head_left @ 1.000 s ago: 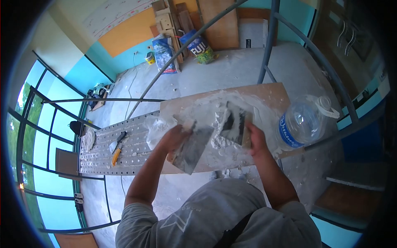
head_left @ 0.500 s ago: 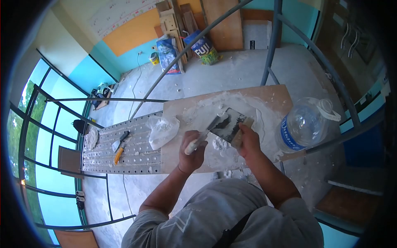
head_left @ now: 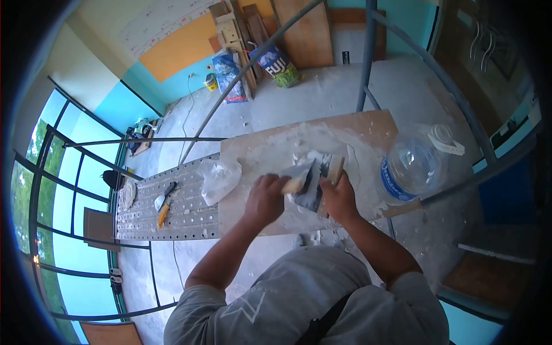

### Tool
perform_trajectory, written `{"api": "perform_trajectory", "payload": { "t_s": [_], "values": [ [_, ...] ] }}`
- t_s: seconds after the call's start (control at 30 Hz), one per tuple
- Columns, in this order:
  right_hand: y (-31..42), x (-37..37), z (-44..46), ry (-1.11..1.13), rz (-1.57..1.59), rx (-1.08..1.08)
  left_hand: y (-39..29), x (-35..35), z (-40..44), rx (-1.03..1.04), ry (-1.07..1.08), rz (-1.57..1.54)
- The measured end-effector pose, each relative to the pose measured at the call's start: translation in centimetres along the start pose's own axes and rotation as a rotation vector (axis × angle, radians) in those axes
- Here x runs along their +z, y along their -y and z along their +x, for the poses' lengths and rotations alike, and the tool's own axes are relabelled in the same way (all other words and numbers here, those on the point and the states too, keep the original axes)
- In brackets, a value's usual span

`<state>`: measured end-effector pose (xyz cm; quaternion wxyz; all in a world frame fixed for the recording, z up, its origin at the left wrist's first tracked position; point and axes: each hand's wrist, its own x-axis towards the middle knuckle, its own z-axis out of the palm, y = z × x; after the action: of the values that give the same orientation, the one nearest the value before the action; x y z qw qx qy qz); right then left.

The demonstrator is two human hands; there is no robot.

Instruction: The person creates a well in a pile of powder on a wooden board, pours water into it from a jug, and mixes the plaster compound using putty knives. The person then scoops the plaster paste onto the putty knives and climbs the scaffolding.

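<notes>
My left hand (head_left: 265, 201) is closed around the wooden handle of a putty knife (head_left: 292, 184), whose blade points right. In my right hand (head_left: 340, 198) is a wide scraper (head_left: 335, 170), gripped by its wooden back, with its dark, smeared blade toward the putty knife. The two blades overlap and seem to touch; exact contact is hard to make out. White putty clings around them. Both tools are above a plywood board (head_left: 244, 156) smeared with white putty.
A clear plastic bag (head_left: 221, 181) lies left of my left hand. On the perforated metal plank (head_left: 190, 215) are another putty knife (head_left: 165, 196) and a yellow-handled tool (head_left: 163, 215). A large water bottle (head_left: 409, 172) stands right. Scaffold tubes (head_left: 368, 63) surround the platform.
The putty knife has turned from slanting upward to lying more level across the scraper. The scraper has rotated, its wooden back now nearly upright. The view has shifted slightly.
</notes>
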<state>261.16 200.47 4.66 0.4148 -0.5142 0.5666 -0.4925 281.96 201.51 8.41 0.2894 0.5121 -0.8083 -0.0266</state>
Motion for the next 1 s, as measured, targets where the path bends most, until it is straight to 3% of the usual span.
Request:
{"api": "perform_trajectory", "payload": {
  "t_s": [0.1,0.17,0.27,0.33,0.4,0.47,0.5,0.67,0.8,0.93,1.0],
  "values": [
    [-1.3,-3.3,-1.5,0.101,-0.195,0.027,-1.0,0.1,3.4,0.018,-0.017,0.047],
    [-3.7,-5.8,-2.2,0.016,-0.230,0.050,-1.2,0.9,4.7,0.037,0.015,0.013],
    [-5.2,-9.7,-3.6,-0.052,-0.260,0.091,1.2,3.6,4.3,-0.028,0.264,0.149],
    [-6.2,-11.6,-4.9,-0.095,-0.279,0.092,0.4,3.0,3.8,-0.012,0.153,0.113],
    [-6.7,-13.4,-6.4,-0.088,-0.303,0.159,-0.3,1.9,1.9,-0.013,0.164,0.154],
    [-7.6,-14.8,-7.6,-0.070,-0.299,0.166,0.3,1.8,-1.9,0.121,0.174,0.137],
    [-7.8,-15.4,-8.2,-0.074,-0.306,0.067,0.4,1.7,-4.1,0.112,0.223,0.123],
    [-9.9,-18.5,-9.4,0.093,-0.436,0.020,-0.9,4.0,-10.9,0.105,0.384,0.068],
    [-10.4,-20.3,-8.5,0.243,-0.451,0.056,-5.3,8.9,-9.2,0.135,0.355,0.033],
    [-9.9,-20.7,-7.9,0.236,-0.411,-0.041,-8.6,13.8,-4.4,0.146,0.336,0.084],
    [-9.3,-20.8,-7.9,0.239,-0.408,-0.039,-9.7,15.5,-1.2,0.009,0.353,0.112]
  ]
}}
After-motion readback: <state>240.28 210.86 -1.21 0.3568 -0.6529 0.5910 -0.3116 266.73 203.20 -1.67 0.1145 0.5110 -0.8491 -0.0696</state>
